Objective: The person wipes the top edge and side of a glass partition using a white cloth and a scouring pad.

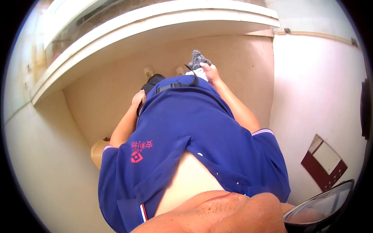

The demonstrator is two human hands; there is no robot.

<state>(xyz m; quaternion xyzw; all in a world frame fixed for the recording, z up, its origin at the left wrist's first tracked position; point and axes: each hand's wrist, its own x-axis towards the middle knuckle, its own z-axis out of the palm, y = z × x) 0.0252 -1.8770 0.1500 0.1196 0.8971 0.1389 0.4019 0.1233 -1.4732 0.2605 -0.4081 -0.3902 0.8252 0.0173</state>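
Note:
My right hand is in front of my right hip. It grips a speckled grey knitted cloth, possibly a glove, along with some white fabric beneath it. At my waist runs a black strap with a plastic buckle, over a blue polo shirt, its loose end hanging near the white fabric. On the other side my left hand rests low against my hip and dark trousers. A dark band circles that wrist. Its fingers are mostly turned away, so what they hold is hidden.
Ahead, a long pale ledge crosses above the tan floor. White walls stand on both sides, the right one bearing a maroon-and-white panel. A round tan object is behind my left arm.

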